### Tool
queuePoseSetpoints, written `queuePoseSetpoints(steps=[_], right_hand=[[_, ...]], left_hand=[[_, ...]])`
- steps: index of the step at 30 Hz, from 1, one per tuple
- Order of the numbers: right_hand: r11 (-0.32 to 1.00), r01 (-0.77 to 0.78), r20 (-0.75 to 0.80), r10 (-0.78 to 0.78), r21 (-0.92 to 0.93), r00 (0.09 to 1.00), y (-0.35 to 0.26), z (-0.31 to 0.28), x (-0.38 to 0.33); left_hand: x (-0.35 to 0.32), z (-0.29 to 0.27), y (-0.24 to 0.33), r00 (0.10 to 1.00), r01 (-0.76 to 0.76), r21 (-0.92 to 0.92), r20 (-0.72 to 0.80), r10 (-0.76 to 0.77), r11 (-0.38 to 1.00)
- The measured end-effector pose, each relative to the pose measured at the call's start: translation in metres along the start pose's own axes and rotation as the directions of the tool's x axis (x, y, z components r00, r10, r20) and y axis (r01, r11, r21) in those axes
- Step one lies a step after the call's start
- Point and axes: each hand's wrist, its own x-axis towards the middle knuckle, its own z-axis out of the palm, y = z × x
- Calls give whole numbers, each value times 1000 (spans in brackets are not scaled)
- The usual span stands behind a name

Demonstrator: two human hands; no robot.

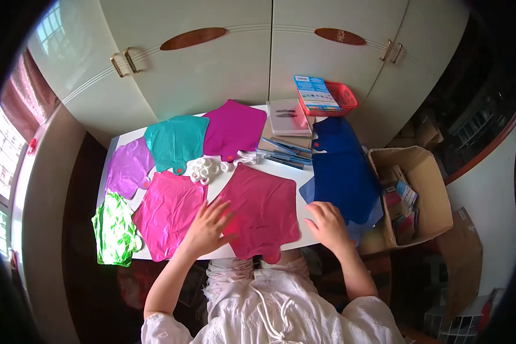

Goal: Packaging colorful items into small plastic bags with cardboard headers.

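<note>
Your left hand (208,228) is open, fingers spread and thumb apart, with nothing in its grasp; it is over the gap between two pink foil shapes, and whether the fingertips touch the foil you cannot tell from here. Your right hand (328,225) is also open and holds nothing, its thumb pointing inward, just beside the blue foil (347,183).

Between your two hands lies the rose-pink foil shape (258,200), flat on the white table (305,232). It is broad and many-cornered, mostly smooth with soft creases, and brighter near your left hand. A few small dark marks show on its lower half, and its rounded tab reaches over the table's near edge, toward you.

Just left of your left hand is the bright pink foil shape (169,212), shinier and more wrinkled. Farther left sits a crumpled, glossy green foil (114,229).

Beyond your left hand are white rings (203,170) in a small heap, then purple (129,166), teal (178,140) and magenta foils (235,129). Beyond the gap between your hands lie dark pens (286,153). Out past your right hand stands an open cardboard box (427,183).
</note>
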Motion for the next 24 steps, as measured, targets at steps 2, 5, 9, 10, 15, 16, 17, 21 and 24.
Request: queuePoseSetpoints(steps=[2, 5, 9, 10, 15, 16, 17, 21, 24], right_hand=[[998, 28, 100, -24, -47, 995, 14, -16, -17], [985, 37, 214, 0, -169, 977, 11, -37, -41], [988, 28, 189, 1, -151, 982, 25, -35, -68], [989, 34, 119, -16, -147, 993, 28, -33, -71], [999, 37, 76, -37, -7, 996, 36, -37, -70], [999, 33, 88, -37, 39, 995, 34, -43, -63], [1000, 4, 43, -6, 30, 999, 35, -43, -56], [991, -52, -93, 40, -126, 995, 36, -26, -23], [940, 16, -165, -77, -340, 983, 44, -5, -1]], left_hand=[[17, 18, 8, 998, -54, -2, 15, 54, 999], [34, 32, 11, 981, -93, 0, 173, 91, 996], [48, 30, 15, 978, -123, 17, 173, 119, 992], [50, 32, 16, 983, -125, 0, 132, 124, 992], [73, 27, 35, 976, -215, 10, 27, 214, 977], [80, 27, 42, 972, -233, 6, 8, 233, 972], [87, 28, 50, 966, -259, 0, 8, 259, 966], [109, 45, 84, 933, -356, -1, 52, 355, 935], [125, 52, 110, 905, -426, -12, -1, 426, 905]])
